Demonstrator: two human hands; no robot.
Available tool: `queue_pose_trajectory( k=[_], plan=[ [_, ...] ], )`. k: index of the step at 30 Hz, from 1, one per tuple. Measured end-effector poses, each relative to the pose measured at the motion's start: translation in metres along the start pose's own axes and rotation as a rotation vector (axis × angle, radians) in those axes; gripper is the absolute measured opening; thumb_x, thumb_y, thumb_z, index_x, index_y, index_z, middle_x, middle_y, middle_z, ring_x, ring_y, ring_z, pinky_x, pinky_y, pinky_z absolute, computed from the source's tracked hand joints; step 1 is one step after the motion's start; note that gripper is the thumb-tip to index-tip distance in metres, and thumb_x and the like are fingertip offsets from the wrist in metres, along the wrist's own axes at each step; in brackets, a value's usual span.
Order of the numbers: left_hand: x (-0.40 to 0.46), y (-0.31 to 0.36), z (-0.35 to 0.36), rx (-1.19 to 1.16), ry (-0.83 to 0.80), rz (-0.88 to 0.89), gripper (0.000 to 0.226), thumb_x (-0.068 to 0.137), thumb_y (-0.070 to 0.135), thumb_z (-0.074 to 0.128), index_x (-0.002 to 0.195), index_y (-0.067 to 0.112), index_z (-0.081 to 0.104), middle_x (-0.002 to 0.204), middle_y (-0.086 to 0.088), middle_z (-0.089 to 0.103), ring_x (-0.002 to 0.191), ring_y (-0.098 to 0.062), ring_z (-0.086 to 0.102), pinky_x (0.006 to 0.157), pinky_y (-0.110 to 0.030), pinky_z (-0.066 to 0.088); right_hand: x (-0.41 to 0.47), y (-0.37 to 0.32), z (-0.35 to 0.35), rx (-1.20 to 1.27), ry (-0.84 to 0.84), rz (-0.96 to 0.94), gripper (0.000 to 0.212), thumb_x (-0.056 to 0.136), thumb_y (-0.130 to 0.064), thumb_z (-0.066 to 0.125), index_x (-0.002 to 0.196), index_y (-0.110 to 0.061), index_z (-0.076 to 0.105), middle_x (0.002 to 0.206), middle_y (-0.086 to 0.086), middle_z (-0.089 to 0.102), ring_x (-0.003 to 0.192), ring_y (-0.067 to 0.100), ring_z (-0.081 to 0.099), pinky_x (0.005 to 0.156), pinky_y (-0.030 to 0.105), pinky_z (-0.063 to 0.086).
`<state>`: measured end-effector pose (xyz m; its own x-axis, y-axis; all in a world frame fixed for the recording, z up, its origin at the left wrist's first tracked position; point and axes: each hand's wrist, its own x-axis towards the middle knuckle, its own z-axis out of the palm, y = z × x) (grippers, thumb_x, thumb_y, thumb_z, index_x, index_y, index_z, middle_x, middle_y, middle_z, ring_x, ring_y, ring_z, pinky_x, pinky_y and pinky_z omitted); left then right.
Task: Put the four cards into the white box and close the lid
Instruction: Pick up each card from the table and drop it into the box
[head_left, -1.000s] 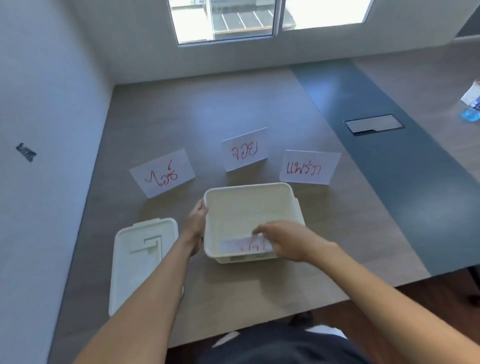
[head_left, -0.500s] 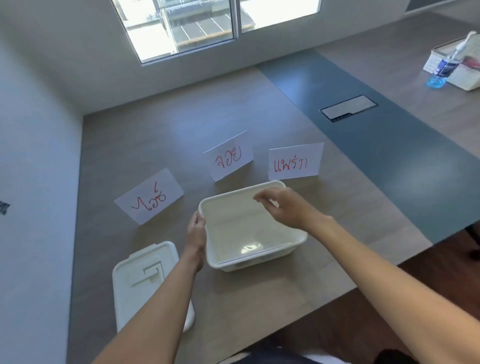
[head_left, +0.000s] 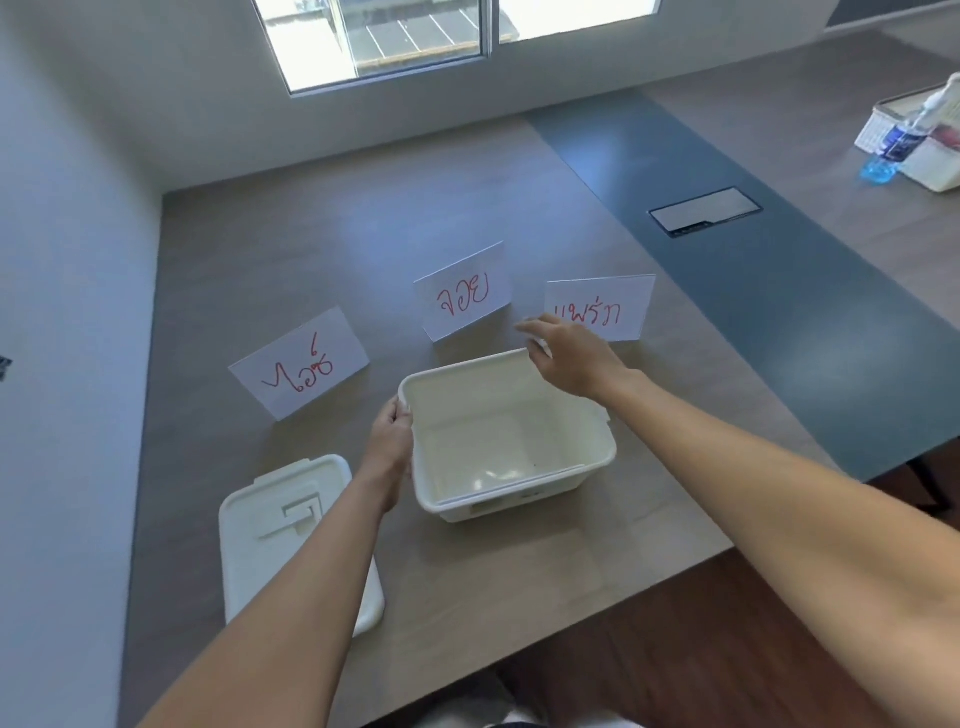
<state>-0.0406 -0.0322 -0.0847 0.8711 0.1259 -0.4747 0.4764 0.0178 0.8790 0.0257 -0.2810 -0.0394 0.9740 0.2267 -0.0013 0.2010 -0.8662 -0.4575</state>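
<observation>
The white box (head_left: 576, 480) stands open on the table in front of me. My left hand (head_left: 390, 439) grips its left rim. My right hand (head_left: 569, 351) hovers over the box's far right corner, fingers spread and holding nothing, just short of the right card (head_left: 618, 304). The middle card (head_left: 464, 291) and the left card (head_left: 300, 362) stand upright beyond the box, each with red handwriting. A thin white edge along the box's near inner wall may be a card; I cannot tell. The white lid (head_left: 280, 525) lies flat at the near left.
The wooden table (head_left: 322, 244) meets a wall on the left and a window wall behind. A dark blue strip holds a flush cable hatch (head_left: 704, 211). At the far right stands a white basket (head_left: 930, 150) with a blue spray bottle (head_left: 896, 140).
My right hand left a card inside the box, lifted out and moved away toward the right card. My left hand stayed on the box rim. The view tilted upward.
</observation>
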Motion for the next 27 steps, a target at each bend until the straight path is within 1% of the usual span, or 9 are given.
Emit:
queue_pose_trajectory(
  k=[4, 6, 7, 12, 15, 18, 22, 25, 27],
  plan=[
    [0.003, -0.001, 0.005, -0.018, 0.024, -0.034, 0.035, 0.108, 0.039, 0.032, 0.122, 0.025, 0.06, 0.115, -0.004, 0.071, 0.1, -0.025, 0.067, 0.076, -0.037, 0.058, 0.034, 0.022, -0.007, -0.074, -0.012, 0.136, 0.042, 0.097, -0.031, 0.043, 0.136, -0.022, 0.053, 0.147, -0.001, 0.049, 0.116, 0.038, 0.059, 0.102, 0.048, 0.044],
    [0.011, -0.001, 0.006, -0.011, 0.029, -0.048, 0.037, 0.108, 0.041, 0.031, 0.123, 0.024, 0.06, 0.12, -0.007, 0.071, 0.109, -0.028, 0.068, 0.088, -0.045, 0.058, 0.055, 0.037, -0.011, -0.088, -0.015, 0.222, 0.044, 0.097, -0.03, 0.042, 0.139, -0.023, 0.049, 0.15, -0.002, 0.044, 0.118, 0.038, 0.057, 0.102, 0.047, 0.042],
    [0.013, 0.001, 0.005, -0.006, 0.026, -0.057, 0.038, 0.108, 0.042, 0.032, 0.126, 0.024, 0.06, 0.121, -0.007, 0.071, 0.11, -0.028, 0.068, 0.089, -0.045, 0.057, 0.064, 0.044, -0.013, -0.102, -0.016, 0.259, 0.044, 0.097, -0.029, 0.042, 0.14, -0.022, 0.047, 0.15, 0.0, 0.042, 0.12, 0.038, 0.056, 0.101, 0.047, 0.042],
    [0.032, 0.003, -0.001, -0.009, 0.025, -0.06, 0.037, 0.108, 0.038, 0.034, 0.126, 0.02, 0.06, 0.109, -0.003, 0.071, 0.09, -0.019, 0.066, 0.072, -0.032, 0.053, 0.098, 0.08, -0.015, -0.287, -0.062, 0.378, 0.047, 0.099, -0.025, 0.047, 0.143, -0.011, 0.038, 0.152, 0.015, 0.032, 0.135, 0.037, 0.04, 0.109, 0.045, 0.03],
    [0.035, 0.002, -0.002, -0.011, 0.005, -0.067, 0.037, 0.108, 0.04, 0.034, 0.126, 0.022, 0.061, 0.11, -0.001, 0.072, 0.093, -0.018, 0.066, 0.072, -0.031, 0.053, 0.11, 0.096, -0.013, -0.366, -0.121, 0.39, 0.046, 0.1, -0.028, 0.048, 0.141, -0.01, 0.038, 0.145, 0.018, 0.04, 0.135, 0.036, 0.039, 0.109, 0.047, 0.03],
    [0.035, -0.001, -0.007, -0.008, -0.013, -0.087, 0.037, 0.107, 0.044, 0.033, 0.125, 0.027, 0.061, 0.111, -0.001, 0.074, 0.094, -0.018, 0.067, 0.077, -0.033, 0.052, 0.115, 0.106, -0.008, -0.47, -0.127, 0.337, 0.033, 0.098, -0.022, 0.049, 0.128, -0.01, 0.048, 0.129, 0.019, 0.055, 0.122, 0.036, 0.048, 0.103, 0.047, 0.034],
    [0.034, -0.001, -0.008, -0.002, -0.036, -0.084, 0.038, 0.108, 0.043, 0.032, 0.131, 0.028, 0.057, 0.118, -0.001, 0.072, 0.095, -0.016, 0.066, 0.07, -0.029, 0.052, 0.109, 0.103, -0.012, -0.556, -0.134, 0.269, 0.025, 0.091, -0.004, 0.052, 0.116, -0.009, 0.053, 0.117, 0.019, 0.062, 0.108, 0.038, 0.056, 0.095, 0.044, 0.039],
    [0.033, 0.001, -0.006, 0.003, -0.026, -0.084, 0.039, 0.108, 0.044, 0.031, 0.136, 0.028, 0.054, 0.125, -0.001, 0.07, 0.108, -0.02, 0.066, 0.081, -0.035, 0.055, 0.101, 0.099, -0.022, -0.55, -0.164, 0.231, 0.019, 0.088, 0.004, 0.05, 0.1, -0.01, 0.05, 0.111, 0.019, 0.065, 0.1, 0.038, 0.062, 0.082, 0.041, 0.042],
    [0.032, 0.002, -0.005, 0.013, -0.024, -0.081, 0.04, 0.108, 0.044, 0.031, 0.138, 0.029, 0.053, 0.126, -0.001, 0.069, 0.115, -0.022, 0.065, 0.091, -0.04, 0.054, 0.092, 0.098, -0.028, -0.512, -0.147, 0.224, 0.016, 0.088, 0.004, 0.051, 0.1, -0.006, 0.051, 0.11, 0.022, 0.065, 0.096, 0.04, 0.064, 0.073, 0.039, 0.043]
  ],
)
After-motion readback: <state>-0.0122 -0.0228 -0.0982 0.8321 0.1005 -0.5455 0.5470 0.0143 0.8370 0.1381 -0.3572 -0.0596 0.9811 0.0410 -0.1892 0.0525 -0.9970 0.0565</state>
